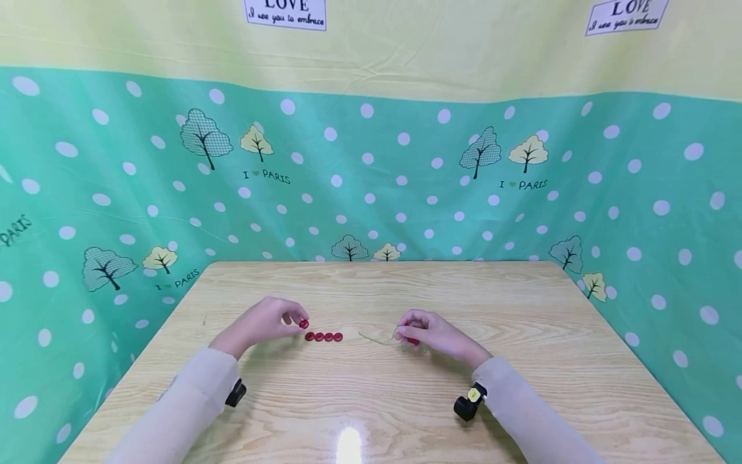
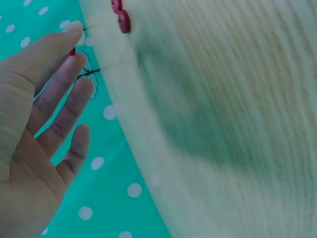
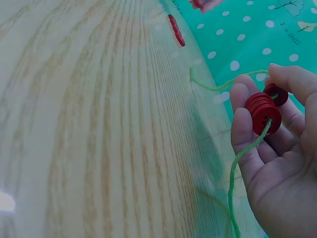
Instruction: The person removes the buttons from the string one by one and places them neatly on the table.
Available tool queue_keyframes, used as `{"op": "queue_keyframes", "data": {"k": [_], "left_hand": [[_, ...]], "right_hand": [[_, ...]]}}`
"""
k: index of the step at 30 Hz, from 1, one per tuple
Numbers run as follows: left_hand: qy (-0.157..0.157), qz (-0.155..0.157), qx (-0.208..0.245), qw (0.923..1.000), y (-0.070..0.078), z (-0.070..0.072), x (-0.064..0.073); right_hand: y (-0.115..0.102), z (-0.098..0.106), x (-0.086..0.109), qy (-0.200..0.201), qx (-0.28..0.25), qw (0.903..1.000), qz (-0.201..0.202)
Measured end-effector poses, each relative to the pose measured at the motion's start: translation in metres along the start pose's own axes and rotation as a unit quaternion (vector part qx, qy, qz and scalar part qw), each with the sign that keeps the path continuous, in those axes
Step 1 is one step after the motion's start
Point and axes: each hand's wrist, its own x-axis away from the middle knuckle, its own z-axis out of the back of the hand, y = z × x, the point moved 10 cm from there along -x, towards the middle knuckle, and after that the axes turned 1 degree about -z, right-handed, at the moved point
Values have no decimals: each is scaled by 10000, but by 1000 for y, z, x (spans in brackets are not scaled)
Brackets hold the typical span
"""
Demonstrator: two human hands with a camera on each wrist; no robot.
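Between thumb and forefinger, my left hand [image 1: 271, 320] pinches one red button [image 1: 304, 324] a little above the table; its other fingers are spread loosely in the left wrist view. Just under that button, several red buttons [image 1: 319, 337] lie in a short row on the wood. My right hand [image 1: 436, 334] holds a stack of red buttons [image 3: 265, 116] threaded on a green string [image 3: 233, 178]. One more red button [image 3: 277, 94], also on the string, sits apart from the stack by the thumb. The string's free end reaches left toward the row.
The light wooden table [image 1: 359, 399] ends at a green dotted cloth [image 1: 371, 174] behind and at both sides. Each wrist wears a black camera, one at the left sleeve [image 1: 180, 393] and one at the right sleeve [image 1: 527, 412].
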Motion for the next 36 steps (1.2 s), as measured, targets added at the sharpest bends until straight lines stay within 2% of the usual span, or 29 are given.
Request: {"op": "queue_keyframes", "data": {"k": [7, 15, 23, 29, 36], "left_hand": [[-191, 147, 221, 9995, -12, -9, 5], [-361, 593, 584, 9959, -30, -22, 8], [-497, 751, 788, 9928, -32, -30, 8], [-475, 1000, 857, 9901, -39, -32, 7], [-486, 1038, 828, 9900, -38, -32, 6]], "right_hand": [[0, 0, 0, -5, -54, 10000, -15], [2, 1, -2, 23, -70, 10000, 16], [3, 0, -1, 42, -98, 9999, 5], [2, 0, 0, 30, -106, 9999, -27], [2, -1, 0, 13, -94, 9999, -46]]}}
